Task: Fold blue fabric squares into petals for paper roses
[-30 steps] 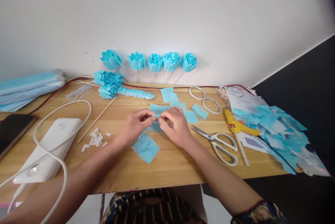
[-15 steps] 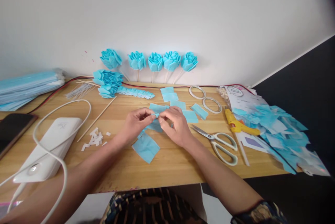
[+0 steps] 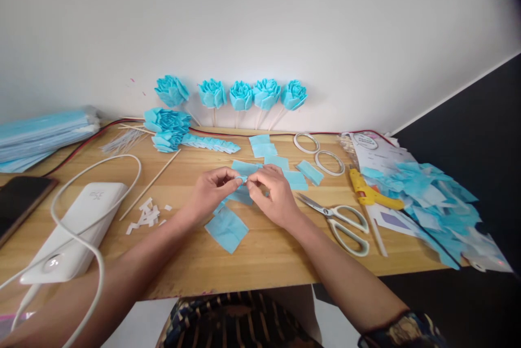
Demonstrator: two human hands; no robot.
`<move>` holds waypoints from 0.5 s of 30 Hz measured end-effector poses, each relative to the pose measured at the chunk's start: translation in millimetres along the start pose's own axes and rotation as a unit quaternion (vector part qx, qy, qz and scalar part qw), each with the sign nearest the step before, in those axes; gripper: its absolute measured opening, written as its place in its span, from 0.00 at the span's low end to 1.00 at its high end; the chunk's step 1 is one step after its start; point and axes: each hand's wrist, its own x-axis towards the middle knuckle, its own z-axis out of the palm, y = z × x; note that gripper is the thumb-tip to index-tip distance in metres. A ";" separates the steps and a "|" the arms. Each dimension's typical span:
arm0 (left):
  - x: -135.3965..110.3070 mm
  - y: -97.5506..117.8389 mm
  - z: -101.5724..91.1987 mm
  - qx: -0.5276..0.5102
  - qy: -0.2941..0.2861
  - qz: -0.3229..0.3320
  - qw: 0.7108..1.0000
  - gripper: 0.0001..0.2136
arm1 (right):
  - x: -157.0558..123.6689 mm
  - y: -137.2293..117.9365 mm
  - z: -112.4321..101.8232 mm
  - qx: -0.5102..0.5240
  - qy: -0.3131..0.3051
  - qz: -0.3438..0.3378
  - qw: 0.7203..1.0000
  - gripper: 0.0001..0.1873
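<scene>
My left hand (image 3: 211, 191) and my right hand (image 3: 273, 196) meet over the middle of the wooden table (image 3: 260, 261). Both pinch a small folded blue paper piece (image 3: 241, 179) between their fingertips. Under the hands lies a blue paper square (image 3: 227, 229), with more blue squares (image 3: 280, 163) just behind. Scissors (image 3: 341, 221) rest right of my right hand.
Several blue paper roses on sticks (image 3: 241, 95) lean on the wall. A yellow glue gun (image 3: 368, 191), two tape rings (image 3: 329, 162) and a heap of blue scraps (image 3: 431, 201) lie right. A white power bank with cable (image 3: 77, 228), a phone (image 3: 18, 201) and a stack of blue masks (image 3: 36, 139) lie left.
Both hands stay pinched on the small blue piece and have barely shifted; only the fingertips have worked slightly.
</scene>
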 end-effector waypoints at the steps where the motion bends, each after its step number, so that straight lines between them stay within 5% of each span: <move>1: 0.1 0.0 -0.3 0.001 -0.001 -0.001 1.000 0.15 | 0.2 -0.4 -0.4 0.002 0.002 0.003 1.000 0.10; 15: 3.6 -11.1 -5.4 -0.064 0.067 -0.053 0.994 0.13 | 4.1 -1.2 -12.0 0.047 0.072 0.014 0.996 0.11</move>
